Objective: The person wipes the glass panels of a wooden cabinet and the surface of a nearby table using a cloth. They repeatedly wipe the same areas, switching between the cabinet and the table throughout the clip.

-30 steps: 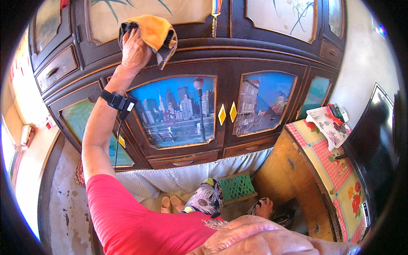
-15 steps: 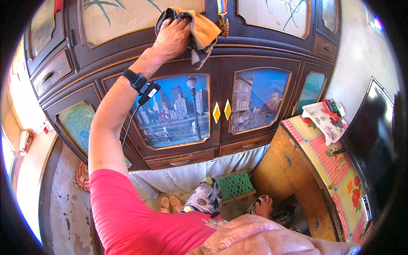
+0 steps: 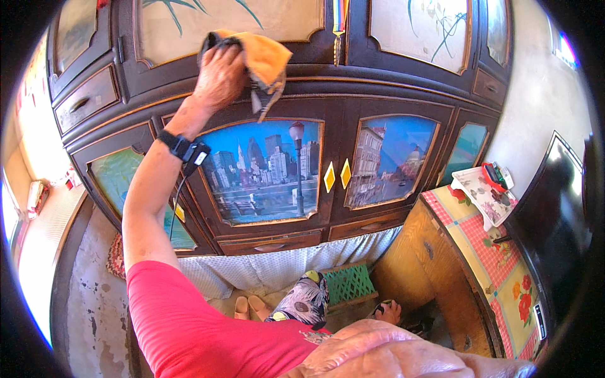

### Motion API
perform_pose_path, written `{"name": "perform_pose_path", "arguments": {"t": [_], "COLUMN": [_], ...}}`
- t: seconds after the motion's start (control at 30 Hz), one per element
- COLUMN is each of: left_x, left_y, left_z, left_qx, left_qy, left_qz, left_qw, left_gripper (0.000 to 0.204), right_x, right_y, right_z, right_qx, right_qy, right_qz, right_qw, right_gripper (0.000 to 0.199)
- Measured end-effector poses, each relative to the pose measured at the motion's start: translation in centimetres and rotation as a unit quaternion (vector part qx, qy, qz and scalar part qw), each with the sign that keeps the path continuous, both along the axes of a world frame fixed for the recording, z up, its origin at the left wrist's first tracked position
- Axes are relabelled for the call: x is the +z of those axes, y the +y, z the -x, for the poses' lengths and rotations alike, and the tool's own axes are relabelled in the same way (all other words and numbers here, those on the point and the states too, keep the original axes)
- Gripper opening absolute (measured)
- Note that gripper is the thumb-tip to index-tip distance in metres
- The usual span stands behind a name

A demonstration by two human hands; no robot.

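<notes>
My left hand (image 3: 219, 79) is closed round a bunched orange-yellow cleaning cloth (image 3: 268, 60) with a dark underside. It presses the cloth to the dark wooden cabinet (image 3: 315, 88), at the lower edge of the upper left glass panel. One corner of the cloth hangs down over the ledge. A black band with a small device (image 3: 186, 150) sits on my left wrist. My right hand (image 3: 389, 311) is low down, resting by my patterned trouser knee, its fingers loosely stretched and holding nothing that I can see.
City pictures (image 3: 265, 170) fill the lower doors, with yellow diamond handles (image 3: 329, 177). A striped ribbon (image 3: 340, 19) hangs above. A green woven stool (image 3: 350, 285) and slippers (image 3: 251, 307) are below. At right, a screen (image 3: 548, 220) and tray (image 3: 482, 195) stand on a wooden desk (image 3: 435, 258).
My left hand has moved left and slightly down along the cabinet with the cloth. The view has shifted a little. My right hand stays by my knee.
</notes>
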State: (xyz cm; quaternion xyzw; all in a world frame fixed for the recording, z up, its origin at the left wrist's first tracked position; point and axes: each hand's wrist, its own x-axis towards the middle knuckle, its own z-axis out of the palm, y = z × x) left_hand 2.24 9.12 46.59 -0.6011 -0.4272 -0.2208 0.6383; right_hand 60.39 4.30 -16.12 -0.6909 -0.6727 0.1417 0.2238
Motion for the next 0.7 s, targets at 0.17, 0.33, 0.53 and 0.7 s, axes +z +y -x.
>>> {"name": "perform_pose_path", "arguments": {"t": [0.17, 0.33, 0.53, 0.7], "left_x": [-2.4, -3.1, -7.3, -13.8], "left_y": [-4.1, -8.4, -8.4, -6.9], "left_z": [8.4, 15.4, 13.3, 9.8], "left_qx": [0.097, 0.108, 0.064, -0.102], "left_qy": [-0.075, -0.082, -0.103, -0.323], "left_qz": [-0.061, -0.084, -0.123, -0.073], "left_qw": [0.991, 0.987, 0.985, 0.938], "left_gripper": [0.053, 0.056, 0.065, 0.069], "right_x": [0.1, -0.5, 0.4, 0.3], "right_y": [0.0, -0.1, -0.1, 0.0], "right_z": [0.2, 0.1, 0.1, 0.1], "right_qx": [0.002, 0.022, 0.014, 0.018], "right_qy": [-0.001, -0.023, -0.021, -0.016], "right_qz": [0.021, -0.047, -0.02, -0.013], "right_qw": [1.0, 0.998, 0.999, 1.0], "right_gripper": [0.036, 0.036, 0.036, 0.037]}}
